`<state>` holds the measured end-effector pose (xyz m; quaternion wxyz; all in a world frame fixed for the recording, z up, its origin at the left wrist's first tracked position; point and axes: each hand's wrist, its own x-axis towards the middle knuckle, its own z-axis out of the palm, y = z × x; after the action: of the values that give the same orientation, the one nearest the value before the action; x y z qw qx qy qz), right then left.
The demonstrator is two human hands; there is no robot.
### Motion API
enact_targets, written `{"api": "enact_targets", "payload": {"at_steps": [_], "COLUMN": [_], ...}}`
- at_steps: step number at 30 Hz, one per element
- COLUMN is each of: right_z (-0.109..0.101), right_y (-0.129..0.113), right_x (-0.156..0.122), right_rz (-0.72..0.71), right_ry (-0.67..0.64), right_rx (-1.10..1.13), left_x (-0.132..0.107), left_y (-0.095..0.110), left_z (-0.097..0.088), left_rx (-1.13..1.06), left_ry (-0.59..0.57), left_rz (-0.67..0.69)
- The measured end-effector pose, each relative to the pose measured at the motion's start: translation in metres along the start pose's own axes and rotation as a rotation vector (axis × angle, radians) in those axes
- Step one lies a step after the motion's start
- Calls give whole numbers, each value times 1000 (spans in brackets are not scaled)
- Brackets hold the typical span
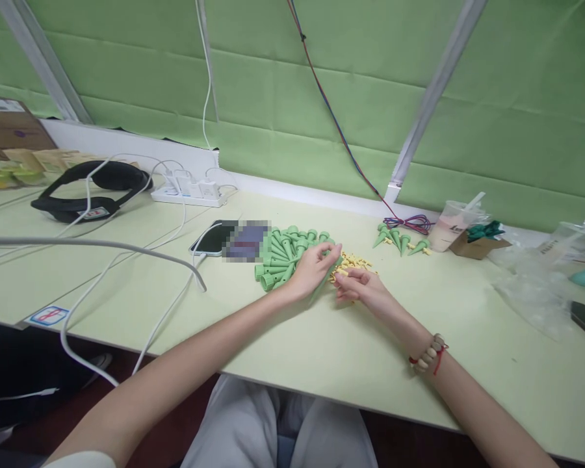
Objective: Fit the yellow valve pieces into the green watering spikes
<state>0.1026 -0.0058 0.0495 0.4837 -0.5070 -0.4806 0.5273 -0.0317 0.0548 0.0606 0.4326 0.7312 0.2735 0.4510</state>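
Note:
My left hand (314,270) is closed around a green plastic spike, which is mostly hidden behind the fingers. Just to its right, my right hand (363,287) pinches a small yellow plastic piece (342,273) at the fingertips, close to the spike. Green cone-shaped spikes (276,265) lie heaped on the table, left of and behind my left hand. Beyond my right hand spreads a pile of small yellow pieces (361,261). Farther back on the right, several green spikes (395,238) lie apart from the heap, with yellow pieces showing at them.
Left of the spikes lies a phone (209,239) beside a blurred-out patch. White cables cross the table (273,338) near a power strip (188,193) and a black headband-like device (68,208). At right are a plastic cup (446,227), a small cardboard box (475,246) and clear plastic bags (533,292).

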Motion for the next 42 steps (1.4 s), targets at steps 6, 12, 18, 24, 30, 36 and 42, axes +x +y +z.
{"api": "enact_targets", "payload": {"at_steps": [6,12,18,24,30,36,42], "right_z": [2,-1,-8,-7,-1,-3,-4], "right_y": [7,6,1,3,5,0,1], "right_x": [-3,-1,3,0,0,0,0], "right_rz": [-353,-360,109,-3,-355,9,-6], "right_ry": [166,176,-95,-34,136,-15,21], "right_rx": [-291,-289,104,61,-237,-110,-124], "left_x": [-3,-5,-4,-5,-5,-5,-6], "left_y": [-1,5,2,-3,-6,-7,-10], "left_z": [6,8,6,7,7,6,7], "left_rx": [-17,-111,-72,107,139,135,159], "left_ry": [-12,-10,-15,9,67,65,53], "left_rz": [-8,-105,-95,-48,-89,-65,-48]}}
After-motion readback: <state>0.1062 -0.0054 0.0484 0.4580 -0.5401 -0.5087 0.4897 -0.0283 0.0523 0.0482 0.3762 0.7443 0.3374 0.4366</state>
